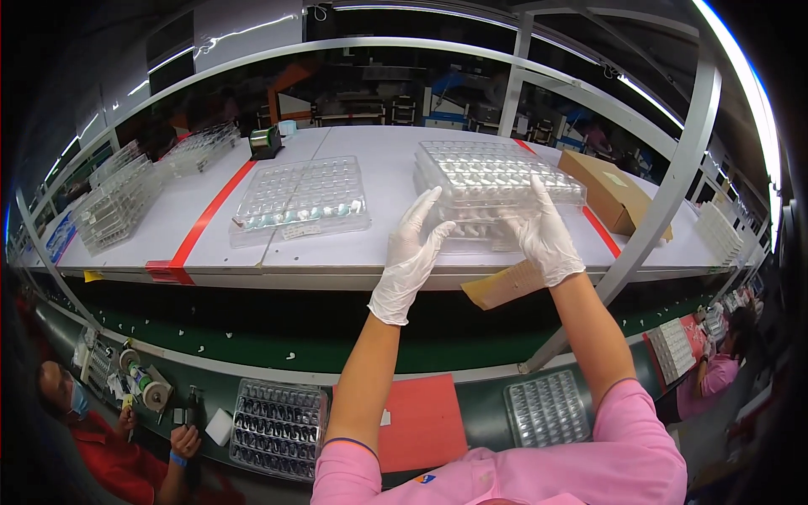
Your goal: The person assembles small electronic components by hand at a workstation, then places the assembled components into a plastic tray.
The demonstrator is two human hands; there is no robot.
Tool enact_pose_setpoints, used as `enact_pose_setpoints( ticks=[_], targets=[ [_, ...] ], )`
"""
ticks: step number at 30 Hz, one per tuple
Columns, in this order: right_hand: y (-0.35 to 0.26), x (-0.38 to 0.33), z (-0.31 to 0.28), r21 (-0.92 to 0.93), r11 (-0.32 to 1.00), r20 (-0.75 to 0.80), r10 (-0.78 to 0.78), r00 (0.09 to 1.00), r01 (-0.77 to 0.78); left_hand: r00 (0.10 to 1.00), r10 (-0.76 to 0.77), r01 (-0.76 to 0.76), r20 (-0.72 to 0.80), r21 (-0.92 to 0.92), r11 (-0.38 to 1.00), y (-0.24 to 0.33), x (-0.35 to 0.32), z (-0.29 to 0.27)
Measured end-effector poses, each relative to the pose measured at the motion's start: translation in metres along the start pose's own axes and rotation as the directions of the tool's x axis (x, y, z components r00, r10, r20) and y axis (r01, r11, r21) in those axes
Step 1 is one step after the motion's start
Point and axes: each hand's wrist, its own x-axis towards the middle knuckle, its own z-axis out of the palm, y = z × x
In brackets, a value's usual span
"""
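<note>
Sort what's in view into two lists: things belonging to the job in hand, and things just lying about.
Job in hand:
clear tray stack, at left hand and right hand

Seemingly lying about:
cardboard box
red sheet
green roll

A long white tabletop (391, 145) carries most of the load, crossed by a red tape strip (209, 223) at left and a second red strip (602, 231) at right. Clear compartment trays (501, 175) stand in layers near its front edge; whether the upper ones sit flush on the lowest is hard to tell. Left of them lies a clear blister tray (299, 198) with a row of teal-and-white pieces. Farther left come a black tape dispenser (265, 143) and stacked clear trays (119, 206); a cardboard box (610, 189) lies at right. Below, a dark green bench (486, 412) bears a red board (421, 421) between two more trays (549, 408).
</note>
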Motion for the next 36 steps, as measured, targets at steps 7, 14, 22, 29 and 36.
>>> enact_pose_setpoints(
  ticks=[7, 14, 22, 29, 36],
  targets=[
    [-0.014, -0.026, 0.006, -0.003, 0.931, 0.062, 0.364, 0.929, -0.365, 0.993, -0.115, 0.113, 0.002, -0.184, 0.976, -0.001, -0.004, -0.006],
    [-0.052, -0.039, -0.021, -0.396, 0.815, 0.159, 0.515, 0.842, -0.424, 0.993, -0.113, 0.119, 0.039, -0.196, 0.973, -0.008, -0.006, -0.003],
    [-0.072, -0.024, -0.054, -0.854, 0.236, 0.181, -0.702, 0.689, 0.464, 0.997, -0.069, 0.069, -0.021, -0.018, 0.997, 0.002, -0.009, -0.014],
    [-0.059, 0.006, -0.122, -0.704, 0.702, -0.084, -0.230, 0.970, 0.105, 0.995, -0.069, 0.057, 0.076, 0.156, 0.986, 0.005, -0.010, -0.012],
    [-0.039, 0.000, -0.104, -0.922, 0.345, 0.072, -0.297, 0.952, 0.178, 0.999, -0.040, 0.042, -0.014, 0.226, 0.973, 0.002, -0.013, -0.009]
  ],
)
